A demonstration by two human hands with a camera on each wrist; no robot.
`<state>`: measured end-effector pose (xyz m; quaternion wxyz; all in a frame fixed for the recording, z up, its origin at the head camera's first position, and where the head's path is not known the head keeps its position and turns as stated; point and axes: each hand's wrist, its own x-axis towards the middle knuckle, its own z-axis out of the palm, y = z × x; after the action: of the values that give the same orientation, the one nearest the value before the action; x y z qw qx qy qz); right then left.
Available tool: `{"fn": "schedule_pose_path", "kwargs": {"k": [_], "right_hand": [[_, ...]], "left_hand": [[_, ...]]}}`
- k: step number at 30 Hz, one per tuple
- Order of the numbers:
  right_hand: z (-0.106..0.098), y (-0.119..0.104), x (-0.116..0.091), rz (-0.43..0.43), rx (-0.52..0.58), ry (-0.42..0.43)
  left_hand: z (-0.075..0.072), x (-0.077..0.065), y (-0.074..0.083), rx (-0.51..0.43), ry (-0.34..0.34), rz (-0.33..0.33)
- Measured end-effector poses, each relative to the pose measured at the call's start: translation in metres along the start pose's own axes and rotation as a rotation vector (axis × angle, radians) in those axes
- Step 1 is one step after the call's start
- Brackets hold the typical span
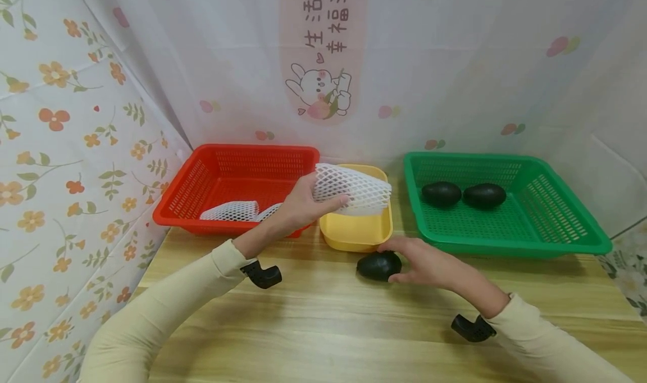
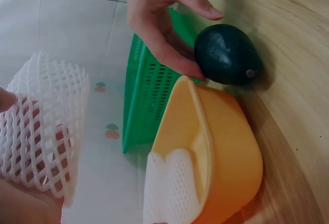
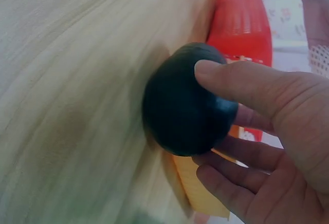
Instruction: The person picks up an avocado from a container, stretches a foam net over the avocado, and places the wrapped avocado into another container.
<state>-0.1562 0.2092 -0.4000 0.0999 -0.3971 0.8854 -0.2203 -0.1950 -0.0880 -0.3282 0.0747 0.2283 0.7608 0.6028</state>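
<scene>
My left hand [image 1: 300, 204] grips a white foam net sleeve [image 1: 361, 192] above the yellow basket [image 1: 354, 238], its thumb over the near side. Through the mesh of that sleeve, the left wrist view shows fingers behind it. On the table before the yellow basket lies a dark avocado [image 1: 378, 266]. My right hand [image 1: 429, 264] is around the avocado's right end, thumb on the near side and fingers on the far side. In the right wrist view the thumb [image 3: 231, 77] overlaps the avocado's skin, and the fingers curl behind it.
More foam net sleeves [image 2: 177, 185] sit inside the yellow basket. At the left, a red basket [image 1: 167, 217] contains foam nets [image 1: 231, 210]. The green basket [image 1: 505, 247] at the right holds two avocados [image 1: 484, 195]. A printed curtain [image 1: 429, 80] hangs behind the baskets.
</scene>
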Motion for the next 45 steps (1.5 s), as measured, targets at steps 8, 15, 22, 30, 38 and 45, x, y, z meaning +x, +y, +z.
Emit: {"fn": "schedule_pose_path", "kwargs": {"k": [8, 15, 22, 30, 38, 45], "right_hand": [[0.007, -0.002, 0.001, 0.04, 0.004, -0.026], [0.01, -0.001, 0.001, 0.032, -0.003, -0.045], [0.012, -0.002, 0.001, 0.003, -0.006, -0.02], [0.013, -0.004, 0.001, -0.015, -0.015, -0.018], [0.007, -0.005, -0.001, -0.023, 0.03, -0.009], [-0.005, -0.009, -0.004, -0.028, 0.085, 0.04]], "left_hand": [[0.001, 0.0, -0.003, 0.0, -0.015, 0.013], [0.001, -0.002, -0.004, -0.006, -0.028, 0.009], [0.001, -0.003, -0.003, -0.015, -0.024, 0.008], [0.0, -0.003, -0.003, -0.023, -0.009, -0.002], [-0.002, -0.004, -0.005, -0.019, 0.006, -0.015], [-0.005, -0.006, -0.007, 0.0, 0.018, -0.027]]}}
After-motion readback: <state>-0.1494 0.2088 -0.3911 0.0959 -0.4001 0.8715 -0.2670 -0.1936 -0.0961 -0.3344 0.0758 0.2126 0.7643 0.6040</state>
